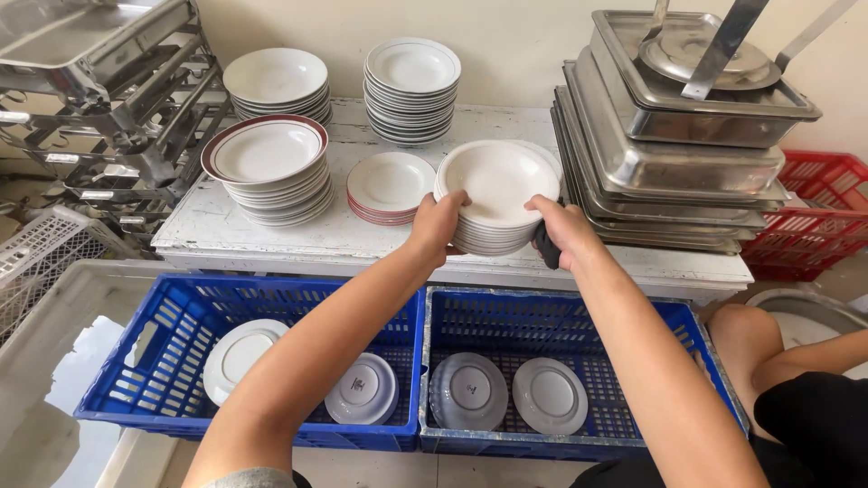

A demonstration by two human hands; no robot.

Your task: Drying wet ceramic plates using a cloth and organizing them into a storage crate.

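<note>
- A white wooden table (271, 237) stands against the wall, its paint worn, and bears several stacks of dishes.
- At the back are two stacks of white plates (276, 79) and grey-rimmed plates (412, 70); nearer the front stands a stack of red-rimmed bowls (265, 154), and just beside it a low pile of small red-edged saucers (390, 183).
- To the right, a heap of steel trays (669, 163) rises close beside the stack being handled, with a round lid and flat steel handles in the topmost tray.
- A red crate (814, 212) sits behind those trays, and a steel rack (108, 99) fills the far left.
- Below the table edge lie two blue crates (181, 316) side by side, holding a few upturned dishes (four or five, well apart from one another).
- A bare knee (746, 334) shows at the right, beside the second crate.
- The stack of white bowls (497, 185) stands on the table's front part, between the saucers and the steel trays.
- The left hand (436, 224) grips the stack's left side, fingers curled over the rim of the top bowl.
- The right hand (565, 230) clasps the stack's right side, thumb on the rim, with a dark object (543, 246) tucked under its palm (I cannot tell what it is).
</note>
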